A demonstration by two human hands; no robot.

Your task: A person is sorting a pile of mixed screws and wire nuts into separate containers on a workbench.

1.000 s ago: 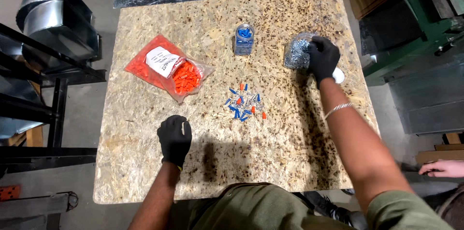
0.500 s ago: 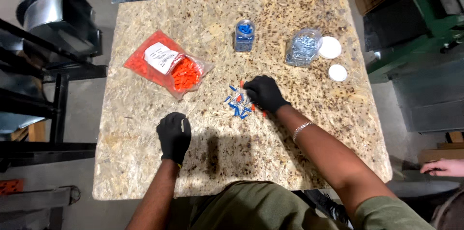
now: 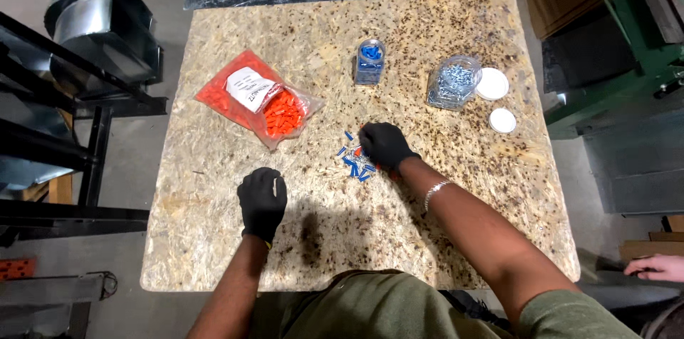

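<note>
Right hand (image 3: pixel 383 145) shifted over blue connectors (image 3: pixel 354 163); fingers curled on pile, grip unclear.

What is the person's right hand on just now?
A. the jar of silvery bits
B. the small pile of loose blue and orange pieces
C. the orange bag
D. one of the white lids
B: the gloved right hand sits over the loose pieces in the middle of the table, away from the bag, jar and lids.
</note>
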